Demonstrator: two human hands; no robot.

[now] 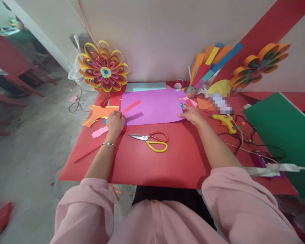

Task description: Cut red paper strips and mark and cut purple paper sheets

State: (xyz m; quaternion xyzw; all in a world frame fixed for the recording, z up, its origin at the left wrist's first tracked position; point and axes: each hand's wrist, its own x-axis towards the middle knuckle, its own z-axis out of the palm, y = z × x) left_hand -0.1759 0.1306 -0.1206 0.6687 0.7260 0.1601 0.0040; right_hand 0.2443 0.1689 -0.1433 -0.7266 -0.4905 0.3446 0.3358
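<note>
A purple paper sheet (152, 106) lies toward the back of the red table. My right hand (191, 115) pinches its lower right corner between thumb and fingers. At the sheet's left edge my left hand (115, 123) is closed around a narrow red strip (132, 106). The strip sticks out over the sheet and casts a shadow on it. Scissors (144, 137) with one red and one yellow handle lie in front of the sheet, apart from both hands. Pink paper (99, 132) and orange cut paper (98, 113) lie beside my left hand.
A yellow glue gun (224, 122) with cables lies to the right, near a green board (284, 135). Paper flowers stand at the back left (105, 72) and back right (260, 66). Coloured paper strips (205, 66) stand upright in a holder. Light blue paper (145, 86) lies behind the sheet.
</note>
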